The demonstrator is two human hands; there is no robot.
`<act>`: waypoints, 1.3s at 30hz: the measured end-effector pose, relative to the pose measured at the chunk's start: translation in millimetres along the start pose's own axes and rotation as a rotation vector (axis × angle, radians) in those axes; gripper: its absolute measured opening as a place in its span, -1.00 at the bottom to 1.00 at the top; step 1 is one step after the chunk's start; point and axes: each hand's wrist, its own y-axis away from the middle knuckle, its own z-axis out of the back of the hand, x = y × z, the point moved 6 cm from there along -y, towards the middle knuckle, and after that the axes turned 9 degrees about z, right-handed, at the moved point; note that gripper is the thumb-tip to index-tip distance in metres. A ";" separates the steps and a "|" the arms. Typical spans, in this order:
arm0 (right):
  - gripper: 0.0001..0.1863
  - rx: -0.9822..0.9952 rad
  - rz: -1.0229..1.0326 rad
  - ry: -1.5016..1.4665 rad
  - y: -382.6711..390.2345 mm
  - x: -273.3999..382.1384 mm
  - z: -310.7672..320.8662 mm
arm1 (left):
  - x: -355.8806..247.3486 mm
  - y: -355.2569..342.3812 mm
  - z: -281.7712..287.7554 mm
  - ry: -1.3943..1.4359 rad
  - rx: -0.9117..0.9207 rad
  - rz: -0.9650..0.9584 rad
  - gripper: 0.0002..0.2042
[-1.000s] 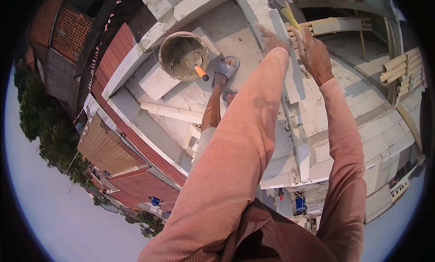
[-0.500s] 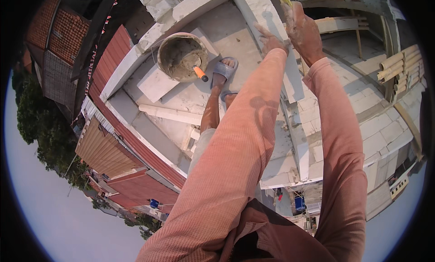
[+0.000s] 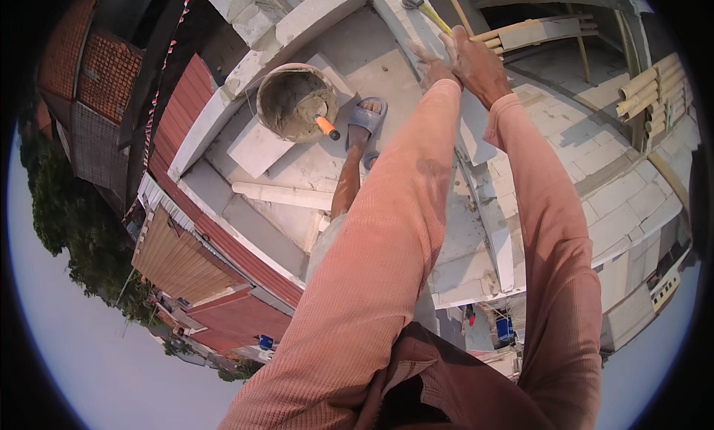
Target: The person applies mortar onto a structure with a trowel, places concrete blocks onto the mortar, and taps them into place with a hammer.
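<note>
Bringing my right hand [image 3: 478,64] in against my left hand [image 3: 432,67], I have the hammer [image 3: 434,15] back in view: its grey head, cut off by the upper edge half a second ago, now shows over the pale block wall [image 3: 413,33]. I cannot tell whether the head touches the blocks. My right fingers are clamped around the yellow handle, while my left fingers are spread apart at the wall, and I cannot tell how hard they press. With the two hands meeting or overlapping in this view, I judge that my left one sits close to the path of a strike, so the aim needs care.

On my left the bucket [image 3: 269,85], with an orange-handled trowel [image 3: 326,127] in it, stands where it did, on a white slab [image 3: 256,149]. My sandalled foot [image 3: 367,117] is just beside it, on the concrete floor [image 3: 394,74] between bucket and wall, so footroom there looks narrow. A white beam [image 3: 282,195] lies behind that foot, a likely trip. Farther left a low parapet [image 3: 199,136] marks the edge, with red sheet roofing [image 3: 186,103] beyond; bamboo poles [image 3: 647,88] lie well apart on my right.
</note>
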 end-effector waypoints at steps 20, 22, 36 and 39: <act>-0.64 -0.524 -0.831 -0.473 316.9 -64.3 61.0 | 19.9 52.3 8.3 -0.514 0.349 0.114 0.00; -0.66 -0.583 -0.835 -0.502 343.0 -39.8 49.6 | 35.5 51.0 -1.0 -0.492 0.318 0.075 -0.07; -0.61 -0.571 -0.792 -0.572 330.3 48.0 -124.4 | 41.5 16.9 12.6 -0.633 0.282 -0.016 -0.16; -0.59 -0.605 -0.690 -0.554 331.5 47.4 -119.6 | 25.7 11.8 11.8 -0.617 0.305 0.062 -0.17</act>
